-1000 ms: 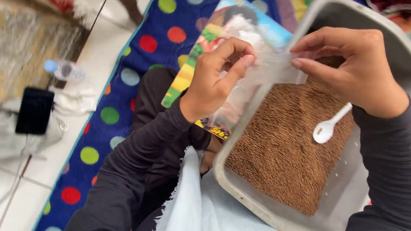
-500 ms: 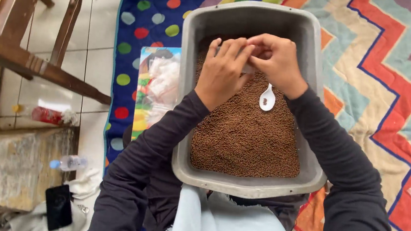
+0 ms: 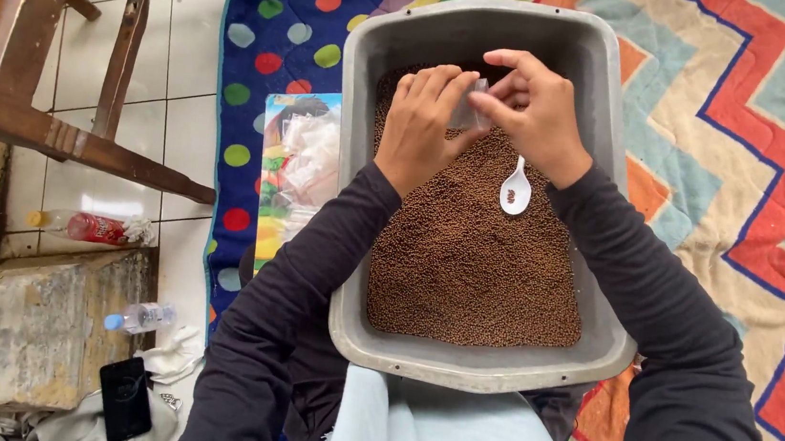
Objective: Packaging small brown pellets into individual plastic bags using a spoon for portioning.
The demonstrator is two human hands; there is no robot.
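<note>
Brown pellets (image 3: 470, 266) fill the grey tub (image 3: 607, 88) at frame centre, where I see left hand (image 3: 421, 127) and right hand (image 3: 542, 110) fingers pinching a small clear bag (image 3: 471, 113), apparently empty, while the white spoon (image 3: 514, 192) lies unused on the pellets.

Small clear plastic bag (image 3: 471, 111) held over a grey tub (image 3: 564, 36) of brown pellets (image 3: 465, 266).

The bag is pinched between both hands above the tub's far end; a white plastic spoon (image 3: 515, 190) lies bowl-up on the pellets just below, a few pellets in it.
</note>
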